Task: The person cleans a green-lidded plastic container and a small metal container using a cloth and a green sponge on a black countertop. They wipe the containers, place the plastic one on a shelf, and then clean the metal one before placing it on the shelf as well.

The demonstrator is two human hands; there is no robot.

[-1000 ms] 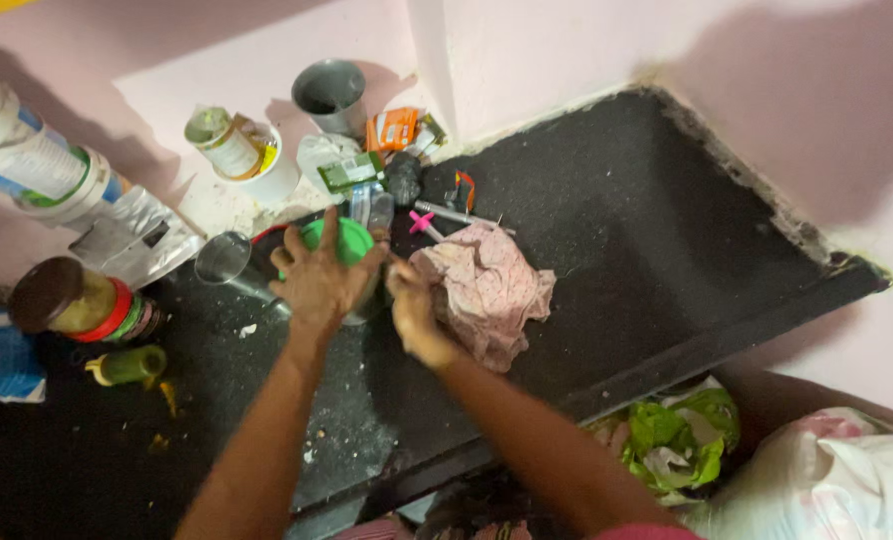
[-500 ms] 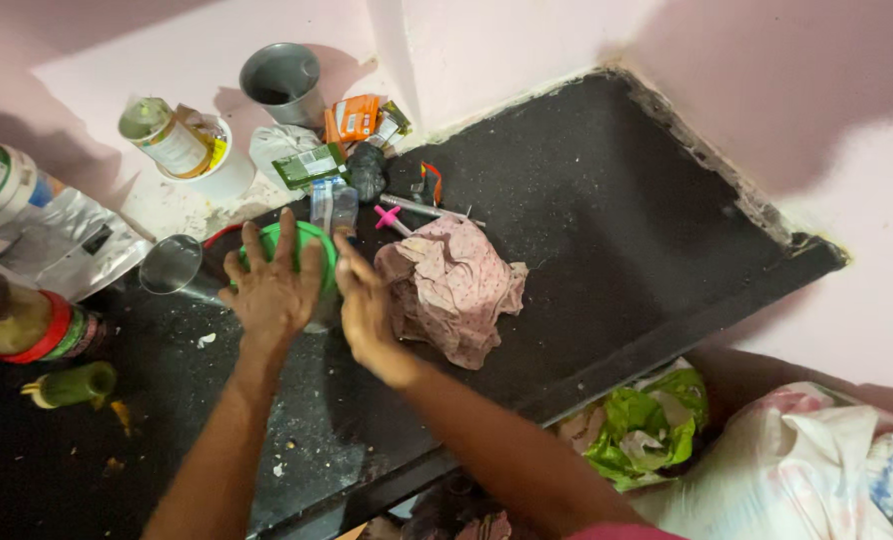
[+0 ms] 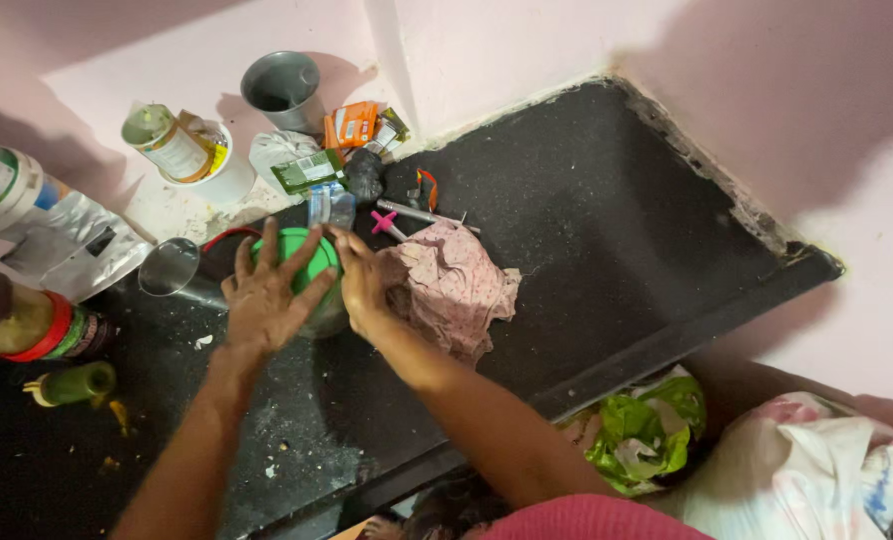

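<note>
My left hand [image 3: 267,297] lies spread over the green lid of a round container [image 3: 307,262] on the black stone counter [image 3: 607,220]. My right hand [image 3: 362,285] presses against the container's right side, fingers curled around it. A crumpled pink cloth [image 3: 457,285] lies just right of my right hand, touching my wrist. A clear glass tumbler [image 3: 172,270] lies on its side just left of my left hand.
At the back stand a grey cup [image 3: 282,90], a tin in a white bowl [image 3: 167,145], packets [image 3: 352,125] and a pink-handled tool [image 3: 385,222]. Jars [image 3: 22,320] and a green bottle [image 3: 72,383] sit left. Bags [image 3: 642,435] lie below the counter edge.
Both hands stay on the green-lidded container, the left hand spreading flatter over the lid. The camera view has shifted slightly, so objects sit further left than a second ago.
</note>
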